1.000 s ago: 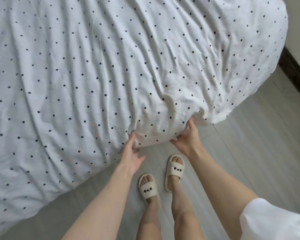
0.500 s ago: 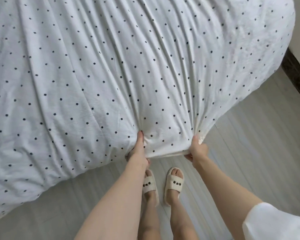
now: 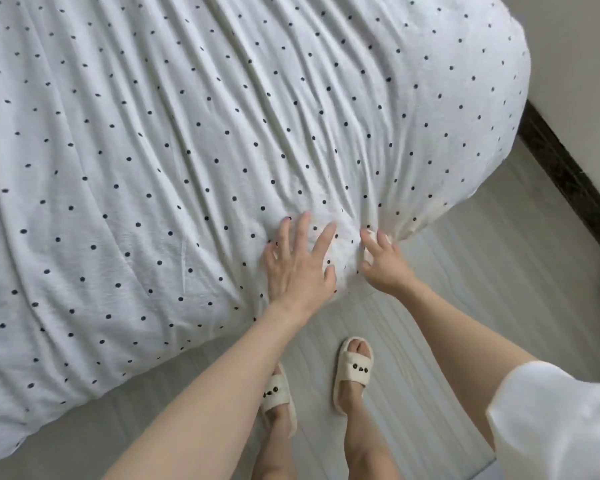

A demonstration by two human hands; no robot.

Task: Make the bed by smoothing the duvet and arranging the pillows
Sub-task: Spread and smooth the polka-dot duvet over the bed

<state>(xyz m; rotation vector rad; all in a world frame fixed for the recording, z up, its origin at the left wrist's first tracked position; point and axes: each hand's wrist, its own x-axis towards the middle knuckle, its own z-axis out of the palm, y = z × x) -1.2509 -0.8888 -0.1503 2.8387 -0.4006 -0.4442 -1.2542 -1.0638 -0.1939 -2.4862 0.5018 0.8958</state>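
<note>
- Head view: a white duvet (image 3: pixel 194 161) with small dark dots covers the bed and fills most of the frame; its near edge hangs over the side toward the pale floor (image 3: pixel 482 306).
- Left hand (image 3: pixel 298 265): fingers spread and straight, palm pressing flat on the duvet just inside the near edge.
- Right hand (image 3: pixel 383 261): fingers curled, pinching a fold of the duvet at the near edge, just beside the left hand.
- Creases fan away from the two hands across the cloth toward the far side; the surface is not yet smooth.
- Handling, as a judgement: the duvet looks soft, limp and fairly light, and it bunches wherever it is gripped. It is best held at the hem or a corner with both hands well apart, so a pull spreads evenly.
- The rounded corner at the right, near the dark skirting board (image 3: pixel 568 174), hangs loose.
- Pillows: none in view.
- Containers: none in view.
- The person's feet in cream slippers (image 3: pixel 354 372) stand on the floor beside the bed.
</note>
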